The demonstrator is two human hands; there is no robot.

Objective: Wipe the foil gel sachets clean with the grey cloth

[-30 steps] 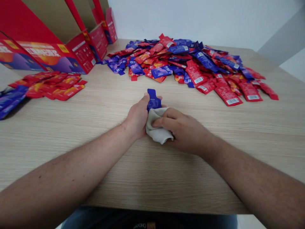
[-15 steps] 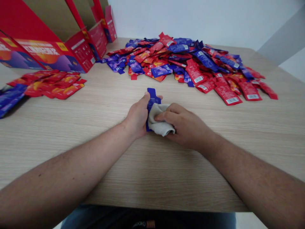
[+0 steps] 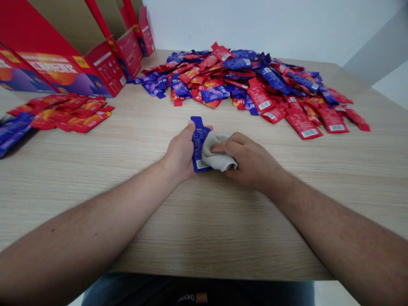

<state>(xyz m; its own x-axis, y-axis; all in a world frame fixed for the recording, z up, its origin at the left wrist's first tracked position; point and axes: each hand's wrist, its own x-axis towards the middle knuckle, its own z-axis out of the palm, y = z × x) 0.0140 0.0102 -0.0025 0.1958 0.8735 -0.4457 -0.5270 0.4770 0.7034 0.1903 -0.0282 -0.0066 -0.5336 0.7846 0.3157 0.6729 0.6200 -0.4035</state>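
Note:
Over the middle of the table, my left hand (image 3: 182, 151) is closed around a blue sachet (image 3: 199, 142), thumb along its left edge. The sachet's printed back, with a barcode near its lower end, faces up, and its narrow tab points away from me. My right hand (image 3: 250, 159) grips a bunched, pale grey cloth (image 3: 219, 154). The cloth lies against the sachet's right side and hides part of it. Most of my left fingers are hidden beneath the sachet.
A large heap of red and blue sachets (image 3: 219, 80) spreads across the back of the wooden table (image 3: 216, 238). At the left lie red sachets (image 3: 70, 112) and blue sachets (image 3: 15, 131) in overlapping rows. Open red cartons (image 3: 86, 72) stand behind them, near the wall.
My right hand has moved the cloth up and to the right across the sachet, uncovering its lower part and barcode. My left hand has shifted slightly left, still holding the sachet.

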